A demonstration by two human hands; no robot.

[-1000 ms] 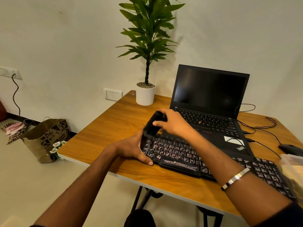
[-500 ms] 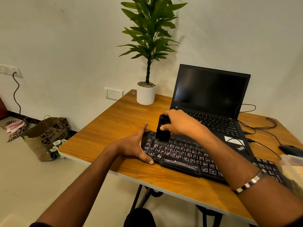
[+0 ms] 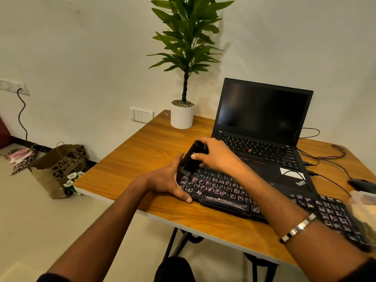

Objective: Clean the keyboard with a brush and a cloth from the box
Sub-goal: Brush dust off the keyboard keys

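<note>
Across the lower centre of the frame, the rigid keyboard (image 3: 254, 197) lies flat on the table (image 3: 142, 155). Left hand (image 3: 165, 181) braces its left end, fingers extended. Right hand (image 3: 218, 156) grips the light brush (image 3: 192, 159) by its body; soft bristles apparently contact the top-left keys.

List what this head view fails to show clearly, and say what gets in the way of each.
- Box: cut off by the right edge and blurred; contents unreadable, no cloth visible.
- Keyboard: middle hidden by the right forearm.
- Brush: partly covered by the right hand.
- Mouse: cut by the right edge.
</note>
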